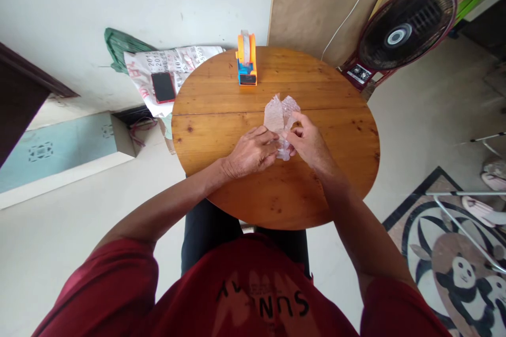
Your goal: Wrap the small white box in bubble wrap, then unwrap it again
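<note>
Between my two hands, over the middle of the round wooden table (221, 126), is a piece of clear bubble wrap (275, 115) with a crumpled, partly folded shape. My left hand (255, 151) is closed on its lower left side, fingers bent over the plastic. On the right side, my right hand (308, 139) pinches the wrap between thumb and fingers. The wrap's upper part stands up in two flaps beyond my fingertips. Whether anything lies inside it, I cannot tell.
An orange and blue tape dispenser (247, 60) with a roll of tape stands at the table's far edge. Left of the table, a phone (163, 87) in a red case lies on a printed white sack (138, 66). A fan (399, 31) stands at the right.
</note>
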{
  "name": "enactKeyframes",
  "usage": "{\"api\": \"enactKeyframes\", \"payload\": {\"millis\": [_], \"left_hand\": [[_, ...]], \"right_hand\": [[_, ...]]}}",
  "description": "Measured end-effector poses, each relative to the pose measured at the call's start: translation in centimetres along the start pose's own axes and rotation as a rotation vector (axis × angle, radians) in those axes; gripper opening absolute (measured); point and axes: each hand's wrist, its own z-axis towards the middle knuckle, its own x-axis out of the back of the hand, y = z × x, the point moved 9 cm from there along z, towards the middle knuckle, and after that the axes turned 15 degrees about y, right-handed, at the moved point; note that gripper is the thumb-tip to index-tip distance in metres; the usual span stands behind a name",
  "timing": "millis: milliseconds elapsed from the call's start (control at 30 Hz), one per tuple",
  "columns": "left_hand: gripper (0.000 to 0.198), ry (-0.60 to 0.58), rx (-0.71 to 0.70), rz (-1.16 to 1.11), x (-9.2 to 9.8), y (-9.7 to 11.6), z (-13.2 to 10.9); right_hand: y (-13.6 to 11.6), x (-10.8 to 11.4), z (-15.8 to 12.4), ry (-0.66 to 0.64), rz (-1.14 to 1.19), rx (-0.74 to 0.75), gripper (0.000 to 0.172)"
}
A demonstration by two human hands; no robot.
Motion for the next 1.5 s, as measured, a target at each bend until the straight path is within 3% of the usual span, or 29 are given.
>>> {"api": "enactKeyframes", "payload": {"millis": [133, 267, 533, 600, 700, 900, 1033, 1367, 1433, 1500], "left_hand": [[0.023, 0.101, -0.005, -0.021, 0.5, 0.3, -0.2], [0.021, 0.108, -0.05, -0.083, 0.5, 0.8, 0.0], [0.029, -0.146, -0.094, -0.012, -0.9, 1.4, 0.5], [0.028, -0.164, -0.102, -0.034, -0.9, 1.7, 0.6], [0.026, -0.083, -0.062, -0.104, -0.1, 1.7, 0.5], [0.021, 0.103, 0.212, -0.274, 1.2, -0.2, 0.2], [0.021, 0.075, 0.153, -0.243, 1.0, 0.7, 0.5], [0.023, 0.012, 0.078, -0.071, 0.5, 1.4, -0.1], [0.023, -0.013, 0.071, -0.041, 0.3, 1.5, -0.2], [0.024, -0.033, 0.069, -0.025, 0.2, 1.6, -0.1]], "right_hand": [[0.2, -0.1, 0.0, -0.012, 0.007, 0.004, 0.067], [0.1, -0.1, 0.0, -0.027, 0.023, -0.004, 0.063], [-0.9, 0.0, 0.1, -0.009, -0.039, 0.065, 0.067], [-1.0, -0.3, 0.2, -0.02, -0.081, 0.091, 0.067], [-1.4, -0.6, 0.2, -0.051, -0.172, 0.152, 0.067], [-2.2, -0.6, -0.5, -0.099, -0.319, 0.232, 0.067], [-2.5, -0.7, -0.9, -0.141, -0.363, 0.253, 0.071], [-2.5, -0.3, -0.9, -0.21, -0.154, 0.305, 0.065], [-1.7, 0.5, -1.4, -0.159, -0.052, 0.303, 0.065], [-1.1, 2.0, -1.9, -0.025, 0.027, 0.348, 0.066]]}}
